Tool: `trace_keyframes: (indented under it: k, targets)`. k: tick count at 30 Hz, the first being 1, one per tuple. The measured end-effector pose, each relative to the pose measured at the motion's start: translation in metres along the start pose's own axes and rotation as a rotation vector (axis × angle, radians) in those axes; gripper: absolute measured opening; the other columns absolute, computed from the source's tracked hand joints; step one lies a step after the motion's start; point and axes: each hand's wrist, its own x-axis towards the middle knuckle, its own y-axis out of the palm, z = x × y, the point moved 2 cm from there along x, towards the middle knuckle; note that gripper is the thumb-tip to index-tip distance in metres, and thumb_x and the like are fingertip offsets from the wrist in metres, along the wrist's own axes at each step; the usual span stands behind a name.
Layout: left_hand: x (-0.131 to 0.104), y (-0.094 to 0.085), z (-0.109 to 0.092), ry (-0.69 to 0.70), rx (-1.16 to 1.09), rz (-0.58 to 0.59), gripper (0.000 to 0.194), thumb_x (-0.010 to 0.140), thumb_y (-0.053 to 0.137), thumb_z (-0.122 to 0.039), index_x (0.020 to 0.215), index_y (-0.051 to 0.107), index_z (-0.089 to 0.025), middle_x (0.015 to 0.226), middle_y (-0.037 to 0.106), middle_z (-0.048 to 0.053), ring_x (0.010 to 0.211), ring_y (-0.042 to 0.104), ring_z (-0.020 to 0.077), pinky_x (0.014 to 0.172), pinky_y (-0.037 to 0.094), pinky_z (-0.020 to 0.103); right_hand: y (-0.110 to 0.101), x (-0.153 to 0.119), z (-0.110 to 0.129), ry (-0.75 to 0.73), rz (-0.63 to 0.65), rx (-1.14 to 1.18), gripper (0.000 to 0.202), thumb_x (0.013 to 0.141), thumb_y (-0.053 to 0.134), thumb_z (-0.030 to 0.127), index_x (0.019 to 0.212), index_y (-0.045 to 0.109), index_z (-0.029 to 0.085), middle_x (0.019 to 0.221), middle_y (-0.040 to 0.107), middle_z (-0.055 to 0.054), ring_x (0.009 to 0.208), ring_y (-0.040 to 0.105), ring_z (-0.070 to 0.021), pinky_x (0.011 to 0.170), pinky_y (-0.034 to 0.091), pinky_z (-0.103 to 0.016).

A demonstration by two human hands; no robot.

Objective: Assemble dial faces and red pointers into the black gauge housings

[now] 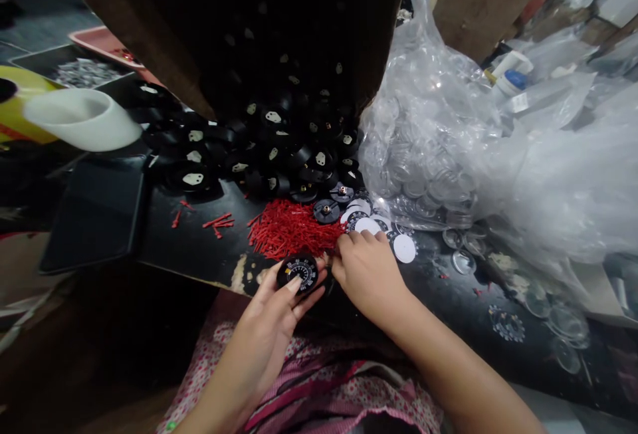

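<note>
My left hand (276, 301) grips a round black gauge (301, 273) with white scale marks and a small yellow patch, its thumb resting on the dial face. Just right of it, my right hand (366, 271) has its fingers curled down at the edge of a heap of red pointer needles (284, 228); whatever is under its fingertips is hidden. Beyond its knuckles lie white and black printed dial discs (405, 248). Two dark gauge housings (326, 211) with brass centres sit behind the needle heap.
Many black housings (272, 148) spill from a large box (234, 22) at the back. Clear plastic bags (423, 155) of transparent lenses fill the right. At left are a dark flat tablet-like slab (94, 205), a white roll (82, 118) and a tray of grey pieces (87, 74).
</note>
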Motion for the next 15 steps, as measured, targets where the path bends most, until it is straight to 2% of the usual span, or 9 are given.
trace_keyframes:
  k: [3,5,7,12,15]
  targets:
    - [0.0,0.003,0.001,-0.137,-0.112,-0.011,0.026,0.086,0.068,-0.025,0.111,0.065,-0.021,0.121,0.072,0.01,0.112,0.068,0.0285,0.099,0.054,0.045,-0.001,-0.007,0.0,0.051,0.004,0.164,0.015,0.092,0.056,0.022,0.083,0.065,0.016,0.083,0.071,-0.009,0.079,0.062,-0.0235,0.078,0.04,-0.039]
    - [-0.001,0.006,0.003,-0.248,-0.162,0.031,0.025,0.088,0.065,-0.026,0.112,0.065,-0.02,0.126,0.07,0.01,0.114,0.067,0.0302,0.1,0.053,0.049,-0.002,-0.014,-0.003,0.109,0.002,0.368,0.012,0.09,0.059,0.021,0.079,0.063,0.018,0.08,0.071,-0.003,0.075,0.061,-0.0186,0.075,0.04,-0.034]
    - [0.0,0.01,0.005,-0.284,-0.177,0.073,0.023,0.088,0.065,-0.027,0.11,0.066,-0.019,0.125,0.07,0.01,0.116,0.066,0.0306,0.102,0.051,0.049,-0.002,-0.021,-0.005,0.142,-0.011,0.519,0.013,0.09,0.061,0.021,0.077,0.063,0.019,0.079,0.071,-0.001,0.073,0.06,-0.0161,0.073,0.039,-0.031]
    - [0.0,0.011,0.006,-0.055,-0.042,0.087,0.025,0.085,0.071,-0.027,0.109,0.07,-0.021,0.118,0.074,0.006,0.12,0.063,0.0266,0.108,0.047,0.04,-0.005,-0.032,-0.007,0.085,-0.102,0.507,0.009,0.091,0.066,0.024,0.083,0.065,0.019,0.086,0.07,-0.002,0.08,0.058,-0.0174,0.077,0.036,-0.033]
    - [-0.001,0.008,0.004,0.018,0.054,0.087,0.026,0.085,0.071,-0.03,0.11,0.07,-0.023,0.118,0.074,0.004,0.119,0.063,0.0249,0.108,0.046,0.037,-0.008,-0.037,-0.007,0.047,-0.108,0.476,0.006,0.092,0.064,0.021,0.086,0.064,0.018,0.088,0.069,-0.002,0.081,0.058,-0.0172,0.077,0.034,-0.033]
